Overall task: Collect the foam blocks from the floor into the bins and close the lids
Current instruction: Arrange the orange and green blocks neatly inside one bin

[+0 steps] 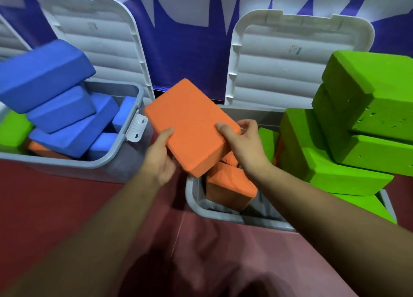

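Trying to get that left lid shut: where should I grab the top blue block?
Probably across its two long side faces, coming from above: the top blue block lies tilted on the pile, broad face up, above the left bin's rim.

Left hand [159,160] and right hand [242,142] hold an orange block [190,127] above the right bin [214,213], beside stacked green blocks [357,127].

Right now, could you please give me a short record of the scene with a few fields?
held: orange rectangular foam block
left hand: grips its left edge
right hand: grips its right edge
left grey plastic bin: blue foam blocks piled past the rim
right grey plastic bin: green foam blocks stacked past the rim
white ribbed lids: both open
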### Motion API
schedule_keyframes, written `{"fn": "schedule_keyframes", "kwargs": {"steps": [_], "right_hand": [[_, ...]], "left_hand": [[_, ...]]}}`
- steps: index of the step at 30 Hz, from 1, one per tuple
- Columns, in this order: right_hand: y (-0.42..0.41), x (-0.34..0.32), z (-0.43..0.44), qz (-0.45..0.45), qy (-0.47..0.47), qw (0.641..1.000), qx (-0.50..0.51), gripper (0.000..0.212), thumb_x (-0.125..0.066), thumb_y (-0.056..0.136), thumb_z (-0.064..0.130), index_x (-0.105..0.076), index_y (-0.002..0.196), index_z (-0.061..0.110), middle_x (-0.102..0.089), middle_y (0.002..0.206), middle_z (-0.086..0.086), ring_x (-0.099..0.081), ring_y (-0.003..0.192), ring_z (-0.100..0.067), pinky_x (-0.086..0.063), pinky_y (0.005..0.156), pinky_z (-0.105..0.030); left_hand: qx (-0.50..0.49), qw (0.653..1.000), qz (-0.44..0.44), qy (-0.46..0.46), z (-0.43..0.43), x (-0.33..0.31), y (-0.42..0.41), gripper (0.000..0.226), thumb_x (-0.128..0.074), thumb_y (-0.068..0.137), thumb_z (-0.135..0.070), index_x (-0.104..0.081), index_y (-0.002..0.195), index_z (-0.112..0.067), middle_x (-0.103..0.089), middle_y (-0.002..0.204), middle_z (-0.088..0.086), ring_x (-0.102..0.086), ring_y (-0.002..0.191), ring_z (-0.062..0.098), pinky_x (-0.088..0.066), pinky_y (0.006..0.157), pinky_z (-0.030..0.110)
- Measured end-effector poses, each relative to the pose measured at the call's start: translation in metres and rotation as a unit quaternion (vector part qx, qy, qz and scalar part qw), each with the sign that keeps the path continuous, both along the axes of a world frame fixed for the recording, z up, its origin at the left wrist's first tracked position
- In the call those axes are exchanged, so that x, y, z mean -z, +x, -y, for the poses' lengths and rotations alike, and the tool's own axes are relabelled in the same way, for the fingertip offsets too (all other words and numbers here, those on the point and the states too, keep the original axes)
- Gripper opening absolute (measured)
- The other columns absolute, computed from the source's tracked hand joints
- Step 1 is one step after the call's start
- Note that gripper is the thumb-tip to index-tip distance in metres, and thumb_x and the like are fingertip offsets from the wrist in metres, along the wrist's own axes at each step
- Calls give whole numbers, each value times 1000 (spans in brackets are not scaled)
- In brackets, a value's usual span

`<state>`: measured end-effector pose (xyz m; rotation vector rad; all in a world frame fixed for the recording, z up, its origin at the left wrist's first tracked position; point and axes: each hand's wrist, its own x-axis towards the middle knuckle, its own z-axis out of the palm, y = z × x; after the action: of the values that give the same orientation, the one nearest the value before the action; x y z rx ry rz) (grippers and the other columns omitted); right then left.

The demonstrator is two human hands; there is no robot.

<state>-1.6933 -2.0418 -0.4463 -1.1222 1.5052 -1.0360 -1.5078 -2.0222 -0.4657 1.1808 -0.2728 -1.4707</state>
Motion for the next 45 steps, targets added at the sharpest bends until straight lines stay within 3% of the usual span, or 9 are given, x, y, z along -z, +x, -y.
{"fn": "schedule_keyframes", "kwargs": {"steps": [3, 9, 14, 17, 21, 25, 27, 31, 45], "right_hand": [[23, 14, 2, 83, 80, 993, 0, 86, -83, 65, 56, -37, 125, 14, -61, 117, -5, -65, 103, -20, -53, 95, -45], [29, 48, -11, -1, 139, 990, -24, 70, -70, 84, 51, -41, 128, 5, -58, 121, -4, -60, 109, -22, -49, 100, -44], [19, 58, -14, 57, 191, 979, -44, 64, -73, 82, 52, -49, 121, 6, -65, 109, -7, -69, 95, -28, -58, 82, -55], [15, 60, -19, 102, 173, 979, -22, 82, -80, 72, 54, -38, 128, 12, -62, 115, -3, -68, 101, -25, -58, 88, -50], [0, 57, -14, 88, 100, 991, 33, 58, -50, 89, 66, -46, 124, 20, -63, 102, -2, -64, 90, -21, -50, 88, -43], [-22, 69, -7, -101, 129, 986, 13, 44, -43, 100, 49, -58, 83, 12, -66, 95, -16, -64, 95, -33, -48, 89, -40], [-31, 79, -11, -244, 113, 958, -95, 33, -60, 91, 44, -59, 95, 11, -66, 105, -15, -61, 106, -33, -46, 88, -35], [-34, 86, -26, -497, 129, 821, -251, 80, -73, 71, 58, -39, 132, 20, -44, 137, -11, -33, 133, -36, -32, 104, -52], [-9, 60, -36, -478, 64, 860, -169, 83, -67, 69, 73, -39, 116, 11, -52, 122, -16, -59, 113, -38, -47, 86, -42]], "left_hand": [[-39, 998, -46, 29, -13, 7, 0, 41, -60, 94, -28, -53, 132, -11, -67, 122, 12, -64, 112, 29, -50, 97, 51], [38, 992, 35, 116, -21, 26, -11, 45, -70, 88, -36, -56, 127, -20, -68, 118, 8, -66, 108, 25, -50, 94, 41], [54, 982, 154, 98, -15, 32, -4, 53, -76, 82, -39, -55, 126, -18, -68, 115, -1, -64, 107, 19, -50, 92, 34], [37, 977, 202, 57, -15, 30, -3, 69, -76, 75, -51, -51, 131, -20, -67, 119, -1, -65, 107, 19, -51, 85, 33], [-22, 945, 326, 29, -3, 13, 4, 71, -63, 71, -55, -36, 129, -22, -59, 103, -3, -59, 88, 15, -45, 77, 34], [13, 931, 365, 13, -3, 5, 18, 51, -66, 79, -43, -44, 124, -34, -61, 111, -6, -61, 94, 12, -49, 84, 36], [38, 931, 362, 17, -2, 2, 24, 47, -68, 83, -38, -50, 126, -33, -63, 112, -7, -63, 94, 11, -51, 81, 33], [63, 944, 324, 21, 0, -5, 38, 60, -75, 72, -43, -53, 128, -35, -66, 120, -5, -67, 103, 17, -54, 93, 43], [-11, 970, 237, -45, -2, -15, 51, 55, -70, 88, -32, -46, 137, -25, -69, 114, -3, -71, 97, 13, -59, 83, 36]]}}
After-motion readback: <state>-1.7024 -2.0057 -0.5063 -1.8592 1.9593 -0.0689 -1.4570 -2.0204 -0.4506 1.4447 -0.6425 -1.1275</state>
